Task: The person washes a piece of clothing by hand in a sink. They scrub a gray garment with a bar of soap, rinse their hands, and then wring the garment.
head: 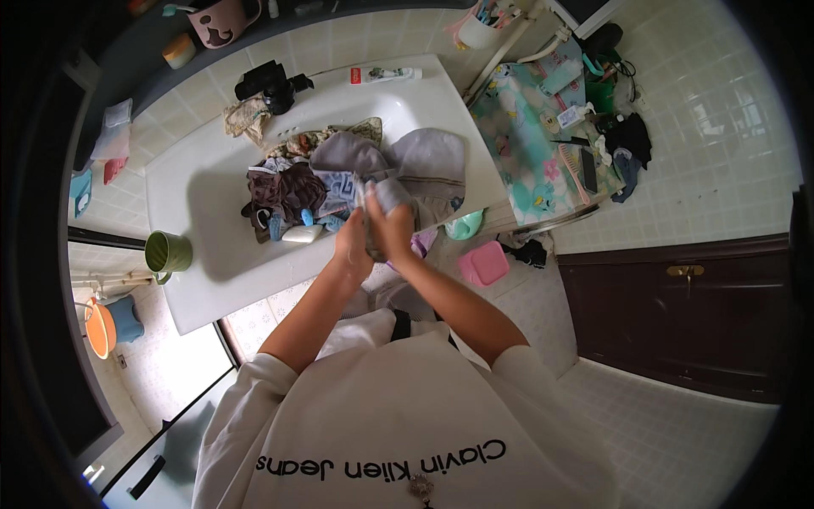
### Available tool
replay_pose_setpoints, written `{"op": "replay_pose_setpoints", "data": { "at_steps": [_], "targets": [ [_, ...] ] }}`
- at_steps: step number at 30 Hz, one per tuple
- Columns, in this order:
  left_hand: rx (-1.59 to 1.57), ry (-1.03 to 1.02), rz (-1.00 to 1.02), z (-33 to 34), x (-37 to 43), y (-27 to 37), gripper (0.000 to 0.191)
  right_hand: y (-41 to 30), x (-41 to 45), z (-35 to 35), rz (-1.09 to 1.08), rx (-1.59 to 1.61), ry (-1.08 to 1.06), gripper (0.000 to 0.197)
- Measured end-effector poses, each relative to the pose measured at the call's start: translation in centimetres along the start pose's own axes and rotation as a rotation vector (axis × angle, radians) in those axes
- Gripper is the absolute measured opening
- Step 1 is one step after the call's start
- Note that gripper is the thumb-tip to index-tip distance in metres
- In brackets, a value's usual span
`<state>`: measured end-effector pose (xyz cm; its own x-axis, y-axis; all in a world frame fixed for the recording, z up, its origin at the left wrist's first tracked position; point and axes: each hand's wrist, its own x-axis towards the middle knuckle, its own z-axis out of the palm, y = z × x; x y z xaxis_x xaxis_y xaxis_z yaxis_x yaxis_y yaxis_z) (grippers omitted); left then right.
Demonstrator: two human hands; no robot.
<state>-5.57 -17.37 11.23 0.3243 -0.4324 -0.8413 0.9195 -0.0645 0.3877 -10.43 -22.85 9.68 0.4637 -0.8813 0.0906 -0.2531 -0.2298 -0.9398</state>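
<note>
Close together at the front rim of a white washbasin point(267, 289), my left hand point(353, 243) and my right hand point(395, 228) press a bunched grey cloth garment point(393, 193) between them. The hands are slightly blurred. Wider grey fabric point(427, 159) spreads from behind the right hand over the basin's right part. Left of the hands lie a dark brown garment point(292, 188), a patterned cloth point(340, 135) and a piece of blue-grey printed fabric point(339, 189). A white bar of soap point(302, 234) rests by the front rim, near my left hand.
A green cup point(168, 252) stands on the basin's left corner. A black faucet point(270, 86) and a toothpaste tube point(386, 75) are at the back. To the right, a patterned cover point(518, 146) bears a pink comb point(573, 173). A pink plastic container point(484, 263) sits on the floor.
</note>
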Motion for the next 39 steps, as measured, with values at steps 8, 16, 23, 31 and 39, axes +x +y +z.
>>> {"op": "replay_pose_setpoints", "data": {
  "at_steps": [8, 16, 23, 31, 39],
  "targets": [
    [-0.086, -0.130, 0.007, -2.7, 3.8, -0.3, 0.037, 0.7, -0.7, 1.3, -0.258, -0.096, 0.028, 0.038],
    [-0.567, -0.448, 0.173, -2.2, -0.2, 4.3, 0.044, 2.1, 2.5, -2.4, 0.142, -0.129, 0.057, 0.052],
    [-0.307, -0.352, 0.135, -2.8, 2.5, 0.6, 0.040, -2.4, -1.7, 0.1, 0.293, 0.414, -0.042, 0.041],
    [-0.123, -0.028, 0.322, -1.2, 2.4, -0.9, 0.032, -1.2, -1.9, 1.6, -0.133, 0.209, 0.159, 0.034],
    [-0.097, 0.099, 0.299, 0.4, -0.5, -0.8, 0.033, -1.0, -1.4, 0.5, 0.235, -0.015, 0.022, 0.048]
  ]
}}
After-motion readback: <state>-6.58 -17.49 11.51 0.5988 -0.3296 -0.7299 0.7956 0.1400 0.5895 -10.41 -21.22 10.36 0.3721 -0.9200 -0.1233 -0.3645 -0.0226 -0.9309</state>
